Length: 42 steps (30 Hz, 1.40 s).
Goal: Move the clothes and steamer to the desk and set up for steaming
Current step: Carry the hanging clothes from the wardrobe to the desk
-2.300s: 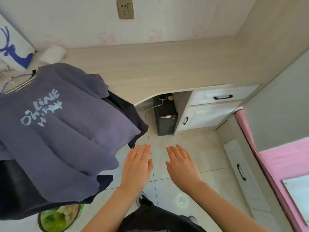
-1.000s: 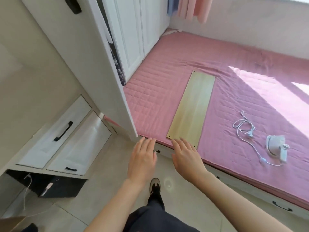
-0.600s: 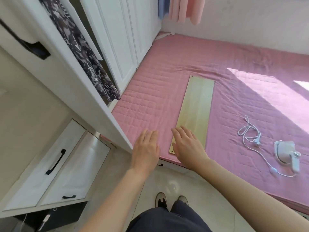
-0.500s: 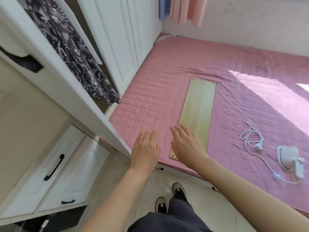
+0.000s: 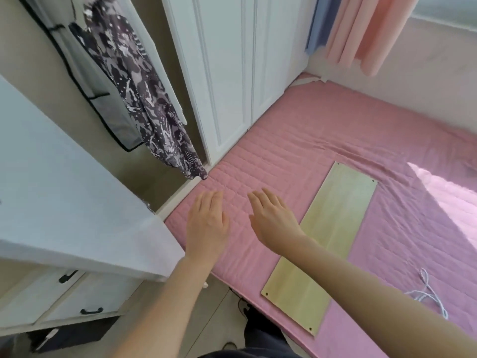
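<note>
Over bed edge: both palms down, side by side, not touching
Left hand (image 5: 206, 226): grip flat, fingers straight and together, holding nothing
Right hand (image 5: 273, 220): grip flat, fingers straight, slightly spread, holding nothing
Patterned garment (image 5: 144, 104): black-and-white, hanging in open wardrobe (image 5: 227, 73), hem just above bed corner
White cord (image 5: 426, 293): loose on pink bed (image 5: 309, 125), right of board
Board (image 5: 325, 241): flat on bed, right forearm crossing over it

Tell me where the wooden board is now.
The wooden board lies flat on the pink bed cover, right of centre in the head view, beside the right hand.
</note>
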### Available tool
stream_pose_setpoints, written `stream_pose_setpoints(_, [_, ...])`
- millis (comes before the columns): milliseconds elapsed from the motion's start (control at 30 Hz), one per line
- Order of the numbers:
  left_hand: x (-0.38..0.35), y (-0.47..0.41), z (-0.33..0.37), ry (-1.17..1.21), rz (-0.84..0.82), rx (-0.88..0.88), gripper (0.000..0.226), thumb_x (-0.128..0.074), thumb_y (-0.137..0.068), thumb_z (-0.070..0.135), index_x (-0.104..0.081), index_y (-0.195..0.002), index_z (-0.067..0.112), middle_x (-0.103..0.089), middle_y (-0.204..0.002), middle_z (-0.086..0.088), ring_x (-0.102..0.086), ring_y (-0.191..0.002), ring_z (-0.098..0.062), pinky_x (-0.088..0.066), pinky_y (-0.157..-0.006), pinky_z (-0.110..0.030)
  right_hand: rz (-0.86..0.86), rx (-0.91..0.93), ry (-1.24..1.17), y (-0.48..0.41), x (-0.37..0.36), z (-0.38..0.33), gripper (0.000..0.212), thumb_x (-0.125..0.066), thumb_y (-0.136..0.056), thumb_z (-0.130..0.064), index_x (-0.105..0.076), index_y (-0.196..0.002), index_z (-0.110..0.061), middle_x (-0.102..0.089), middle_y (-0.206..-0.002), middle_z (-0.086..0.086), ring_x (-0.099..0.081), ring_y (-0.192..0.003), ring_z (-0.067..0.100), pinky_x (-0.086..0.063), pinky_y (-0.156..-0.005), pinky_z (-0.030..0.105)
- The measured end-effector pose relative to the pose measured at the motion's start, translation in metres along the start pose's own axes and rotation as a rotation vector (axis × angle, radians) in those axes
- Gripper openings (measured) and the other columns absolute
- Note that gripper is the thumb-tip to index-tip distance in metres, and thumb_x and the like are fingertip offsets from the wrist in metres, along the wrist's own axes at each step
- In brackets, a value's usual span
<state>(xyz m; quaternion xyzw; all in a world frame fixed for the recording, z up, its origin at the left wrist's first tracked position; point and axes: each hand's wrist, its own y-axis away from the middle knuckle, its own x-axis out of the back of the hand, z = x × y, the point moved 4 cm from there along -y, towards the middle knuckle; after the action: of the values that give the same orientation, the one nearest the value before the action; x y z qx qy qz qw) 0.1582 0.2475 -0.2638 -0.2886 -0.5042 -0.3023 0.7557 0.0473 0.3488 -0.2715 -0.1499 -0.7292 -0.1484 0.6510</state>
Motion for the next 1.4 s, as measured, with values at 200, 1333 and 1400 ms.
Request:
stream_pose_setpoints(200, [0.020,-0.068,-0.009,-0.046,0.130,0.141,0.044,-0.052,-0.093,0.013,-0.048,-0.136,0.005,-0.052,-0.136,-0.011,-0.038,-0.133,-0.028,-0.034,-0.112,-0.041,0.039,0.163,0.033,-0.080,0.030,0.019,0.051,-0.041,-0.097,-0.021,-0.030,-0.144,-0.002,-0.040,-0.145,0.014,-0.027,-0.140,0.034,-0.024,-0.116,0.042])
stream_pose_setpoints(1333, [0.236,-0.330,-0.097,-0.399,0.647,0.157,0.047,-0.048,-0.095,0.028,-0.043,-0.140,0.015,-0.045,-0.142,-0.009,-0.044,-0.126,-0.028,-0.046,-0.096,-0.039,0.578,0.634,-0.123,-0.440,0.261,-0.086,0.049,-0.048,-0.096,-0.018,-0.033,-0.142,-0.012,-0.048,-0.136,0.009,-0.047,-0.125,0.030,-0.046,-0.100,0.035])
stream_pose_setpoints(1400, [0.241,-0.337,-0.103,-0.429,0.640,0.151,0.047,-0.047,-0.095,0.030,-0.044,-0.140,0.016,-0.045,-0.142,-0.009,-0.045,-0.125,-0.029,-0.047,-0.094,-0.039,0.577,0.623,-0.159,-0.454,0.266,-0.092,0.050,-0.047,-0.097,-0.019,-0.030,-0.144,-0.013,-0.047,-0.137,0.009,-0.048,-0.123,0.030,-0.048,-0.098,0.037])
